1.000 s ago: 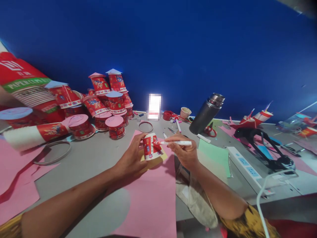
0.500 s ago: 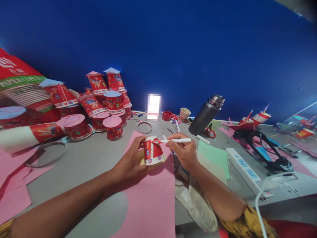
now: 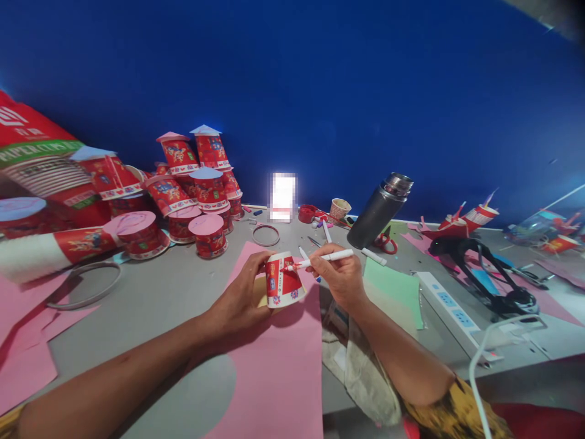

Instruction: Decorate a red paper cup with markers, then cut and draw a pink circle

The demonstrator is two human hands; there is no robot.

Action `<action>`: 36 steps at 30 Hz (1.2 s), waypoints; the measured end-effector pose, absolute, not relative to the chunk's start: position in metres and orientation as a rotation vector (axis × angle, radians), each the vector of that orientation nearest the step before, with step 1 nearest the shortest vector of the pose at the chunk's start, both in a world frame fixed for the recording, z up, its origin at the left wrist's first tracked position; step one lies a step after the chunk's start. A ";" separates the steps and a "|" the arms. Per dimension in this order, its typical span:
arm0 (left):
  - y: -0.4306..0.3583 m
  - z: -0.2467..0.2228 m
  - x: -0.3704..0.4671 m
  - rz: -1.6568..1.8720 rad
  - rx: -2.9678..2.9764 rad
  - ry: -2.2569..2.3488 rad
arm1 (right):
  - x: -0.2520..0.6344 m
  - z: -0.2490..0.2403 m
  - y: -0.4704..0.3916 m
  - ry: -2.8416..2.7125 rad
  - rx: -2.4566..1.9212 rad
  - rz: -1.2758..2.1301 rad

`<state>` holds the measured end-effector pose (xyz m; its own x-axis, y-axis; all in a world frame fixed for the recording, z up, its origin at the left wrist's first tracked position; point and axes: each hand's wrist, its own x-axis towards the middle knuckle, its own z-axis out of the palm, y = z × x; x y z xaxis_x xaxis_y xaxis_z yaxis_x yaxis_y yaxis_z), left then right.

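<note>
A red and white printed paper cup [image 3: 282, 289] is held upside down in my left hand [image 3: 244, 292], whose thumb and fingers wrap its left side. Between the fingers of my right hand [image 3: 340, 274] is a white marker pen [image 3: 336, 255] with a red tip, which touches or nearly touches the cup's printed side. Both hands are above a pink paper sheet [image 3: 278, 372]. A pale yellowish piece shows behind the cup, partly hidden by it and the left hand.
Decorated red cups [image 3: 208, 235] with paper tops are stacked at left. A dark thermos [image 3: 379, 210], red-handled scissors [image 3: 388, 244], green paper [image 3: 393, 289], a power strip [image 3: 454, 317] and a black strapped device [image 3: 484, 274] lie to the right. A tape ring [image 3: 265, 235] sits ahead.
The marker's tip has moved down the cup's side, and the pen is more slanted. My right hand has shifted slightly; my left hand still holds the cup.
</note>
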<state>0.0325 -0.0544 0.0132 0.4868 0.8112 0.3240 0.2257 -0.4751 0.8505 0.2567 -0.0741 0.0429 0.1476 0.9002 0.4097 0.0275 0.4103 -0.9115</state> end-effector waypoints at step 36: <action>-0.056 0.016 0.028 0.655 2.185 0.591 | 0.269 0.057 -0.074 -1.406 -0.978 1.013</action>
<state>0.0278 -0.0564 0.0162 0.7605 0.5937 0.2630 0.2004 -0.5998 0.7746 0.2685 -0.0739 0.0569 -0.0672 0.9536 0.2934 0.0238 0.2955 -0.9550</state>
